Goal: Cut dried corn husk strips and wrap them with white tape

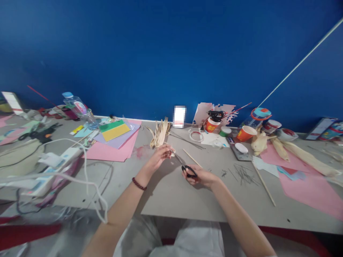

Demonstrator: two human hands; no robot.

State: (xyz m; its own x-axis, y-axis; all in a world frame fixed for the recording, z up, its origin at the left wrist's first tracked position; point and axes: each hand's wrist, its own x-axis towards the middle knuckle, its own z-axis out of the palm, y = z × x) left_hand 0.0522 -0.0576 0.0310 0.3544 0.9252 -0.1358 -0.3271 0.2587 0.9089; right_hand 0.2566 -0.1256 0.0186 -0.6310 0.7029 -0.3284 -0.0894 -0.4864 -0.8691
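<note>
My right hand (199, 177) grips a pair of scissors (190, 171) by their black handles. The blades point up and left to the fingertips of my left hand (160, 154). Pinched in those left fingers is a small pale piece (173, 152) that looks like dried corn husk; its exact shape is too small to tell. A bundle of dried corn husk (160, 132) stands just behind my left hand. Between the hands and the wall lies a thin wooden stick (192, 158).
Coloured paper sheets (109, 151), a bottle (77, 107) and a power strip (55, 171) with looping white cables occupy the left. Toward the right are orange paper cups (246, 132), black wires (245, 175), another stick (264, 184) and more husks (305, 157). A phone (179, 117) leans against the blue wall.
</note>
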